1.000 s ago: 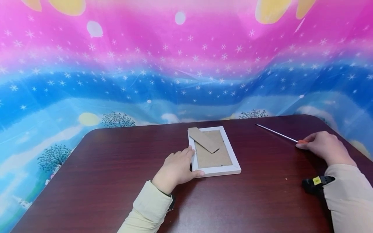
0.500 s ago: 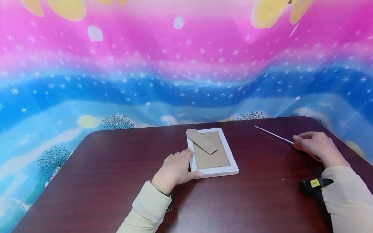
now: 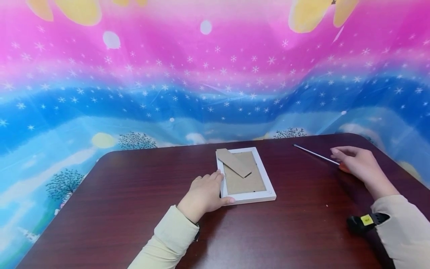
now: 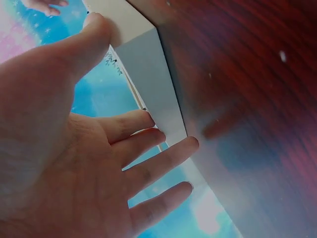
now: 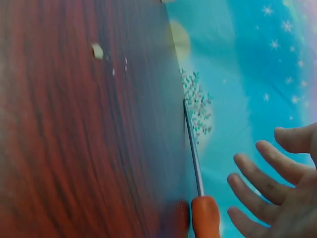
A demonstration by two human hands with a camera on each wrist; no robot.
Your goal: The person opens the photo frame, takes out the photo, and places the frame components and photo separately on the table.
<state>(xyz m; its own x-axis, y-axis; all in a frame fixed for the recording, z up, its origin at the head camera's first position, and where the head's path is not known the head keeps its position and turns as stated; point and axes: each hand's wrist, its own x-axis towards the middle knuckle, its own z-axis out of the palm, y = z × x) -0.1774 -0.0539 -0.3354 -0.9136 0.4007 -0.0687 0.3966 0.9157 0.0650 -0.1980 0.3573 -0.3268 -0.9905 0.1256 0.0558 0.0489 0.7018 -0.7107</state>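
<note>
A white picture frame [image 3: 271, 192] lies back side up on the table, its brown backing board [image 3: 246, 183] and folded cardboard stand [image 3: 235, 163] showing. My left hand [image 3: 203, 192] rests against the frame's near left corner, with the thumb at the near edge. In the left wrist view its fingers [image 4: 163, 163] are stretched out along the frame's side. A screwdriver with an orange handle [image 5: 205, 217] and a long metal shaft [image 3: 315, 154] lies right of the frame. My right hand [image 3: 361, 166] is just above the handle, partly covering it, its fingers spread and holding nothing.
The dark red wooden table [image 3: 134, 209] backs onto a pink and blue snowflake cloth [image 3: 188, 74]. Small pale crumbs [image 5: 97, 51] lie on the tabletop. A black strap device with a yellow label [image 3: 367, 219] is on the right wrist.
The right hand has let go of the screwdriver handle and lifted off it, fingers opening. The screwdriver stays on the table. The left hand keeps its place at the frame.
</note>
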